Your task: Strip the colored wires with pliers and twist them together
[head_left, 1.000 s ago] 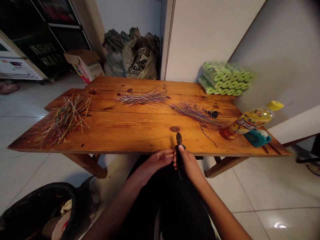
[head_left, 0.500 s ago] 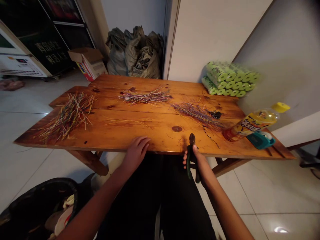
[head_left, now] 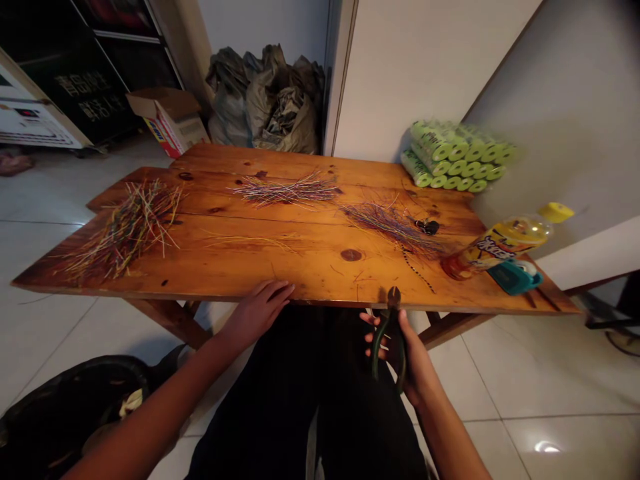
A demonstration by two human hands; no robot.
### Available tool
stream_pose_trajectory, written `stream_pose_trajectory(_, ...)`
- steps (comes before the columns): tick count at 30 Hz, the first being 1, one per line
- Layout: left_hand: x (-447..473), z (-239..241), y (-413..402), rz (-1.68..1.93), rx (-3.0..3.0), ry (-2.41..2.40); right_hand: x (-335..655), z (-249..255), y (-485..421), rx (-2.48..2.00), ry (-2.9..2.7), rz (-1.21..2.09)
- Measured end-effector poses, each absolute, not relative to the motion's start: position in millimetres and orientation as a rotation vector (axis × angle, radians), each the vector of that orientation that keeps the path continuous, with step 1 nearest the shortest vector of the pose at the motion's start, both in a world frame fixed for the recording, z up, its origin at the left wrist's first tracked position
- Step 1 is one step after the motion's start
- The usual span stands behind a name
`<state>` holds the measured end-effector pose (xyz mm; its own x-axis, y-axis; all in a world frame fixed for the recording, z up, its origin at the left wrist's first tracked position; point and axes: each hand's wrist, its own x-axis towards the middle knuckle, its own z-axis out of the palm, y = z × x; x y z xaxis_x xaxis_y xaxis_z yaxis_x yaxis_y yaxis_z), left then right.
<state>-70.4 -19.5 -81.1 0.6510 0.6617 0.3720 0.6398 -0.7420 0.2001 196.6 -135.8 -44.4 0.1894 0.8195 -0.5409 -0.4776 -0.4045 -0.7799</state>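
My right hand (head_left: 417,353) holds a pair of diagonal cutting pliers (head_left: 394,298) with dark green handles at the table's front edge. The handles are spread and the jaws point away from me. Resting at the edge of the wooden table (head_left: 320,267), my left hand (head_left: 260,307) has its fingers stretched out and nothing in it. Thin coloured wires lie in a large heap (head_left: 135,227) on the left, a bundle (head_left: 287,190) at the back middle and a looser bundle (head_left: 387,223) on the right. A few yellow wires (head_left: 250,240) lie between them.
A bottle of orange drink (head_left: 500,247) stands at the right beside a teal tape dispenser (head_left: 515,277). Packed green rolls (head_left: 455,157) sit at the back right corner. A black bin (head_left: 75,380) is on the floor at lower left. Grey sacks (head_left: 270,100) and a cardboard box (head_left: 170,120) stand behind.
My right hand has drawn back toward me with the pliers, whose handles are now wider apart. My left hand stays at the table edge, and the view has shifted slightly.
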Motion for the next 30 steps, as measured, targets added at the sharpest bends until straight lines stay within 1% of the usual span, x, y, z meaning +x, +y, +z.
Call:
stream_pose_trajectory(6,-76.1,-88.6,-17.1,0.708,2.794,1.068,183.7,-32.8,-111.9,-1.141,-0.399,1.475)
stream_pose_trajectory(9,-76.0,-88.1,-16.2,0.660,2.837,1.076,183.7,-27.8,-110.6,-1.107,-0.397,1.468)
stream_pose_trajectory(12,-71.9,-79.2,-18.6,0.585,2.921,1.152,185.8,-27.0,-119.6,-1.190,-0.352,1.459)
stream_pose_trajectory(15,-63.2,-62.4,-23.0,0.554,2.975,1.244,184.0,-27.3,-134.2,-1.365,-0.379,1.461)
stream_pose_trajectory(19,-49.5,-39.7,-26.2,0.527,3.015,1.223,169.7,-23.5,-152.5,-1.561,-0.585,1.629)
stream_pose_trajectory(22,-41.8,-28.0,-26.5,0.562,3.027,1.174,156.1,-20.4,-156.6,-1.607,-0.718,1.670)
stream_pose_trajectory(30,-35.3,-13.3,-26.5,0.657,3.011,1.045,146.2,-15.7,-137.0,-1.591,-0.857,1.615)
